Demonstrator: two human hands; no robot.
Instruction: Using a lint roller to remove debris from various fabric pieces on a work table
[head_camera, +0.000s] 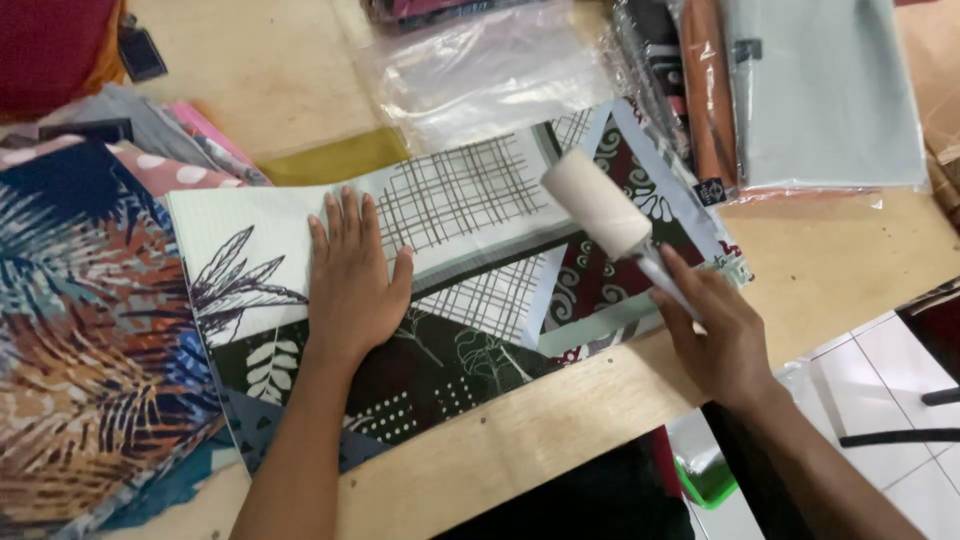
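Note:
A folded patterned cloth (470, 260) with white, dark green and maroon panels, grid lines and leaf prints lies on the wooden table (560, 420). My left hand (352, 280) rests flat on it, fingers together, pressing its left middle. My right hand (712, 330) grips the handle of a lint roller (600, 205), whose white cylinder hovers over the cloth's upper right part.
A pile of colourful leaf-print fabrics (85, 330) lies at the left. Clear plastic bags (480, 65) and bagged folded cloths, grey (820, 90) and orange-brown, sit at the back right. The table edge runs along the lower right above a white tiled floor (900, 370).

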